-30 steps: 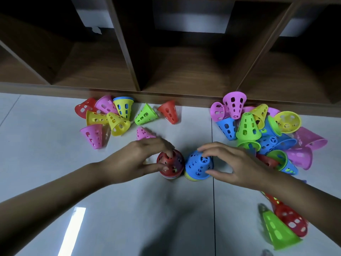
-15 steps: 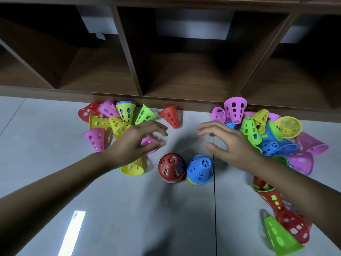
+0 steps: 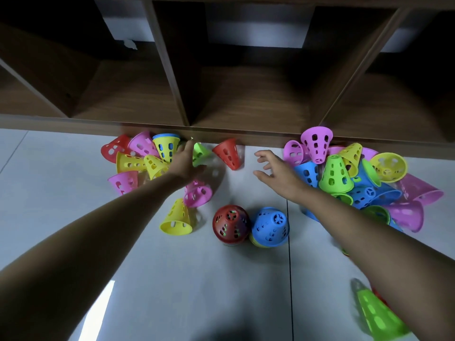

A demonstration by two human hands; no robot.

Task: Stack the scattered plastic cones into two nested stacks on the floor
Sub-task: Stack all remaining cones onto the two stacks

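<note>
Stretched out mid-left with left hand [image 3: 185,163], fingers straight, perhaps brushing green cone [image 3: 201,153]; right hand [image 3: 275,171] spread and empty at centre. Touching at lower centre: red-topped stack [image 3: 231,223], blue-topped stack [image 3: 270,226].

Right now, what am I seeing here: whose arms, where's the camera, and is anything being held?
No machine here: these are a person's bare arms, filmed by one camera worn on their head, looking down at a tiled floor. Coloured plastic cones lie scattered in a left pile and a right pile, before a wooden shelf. In the middle stand a red-topped stack and a blue-topped stack. The left hand stretches over a green cone; the right hand is open. Neither visibly holds anything.
</note>
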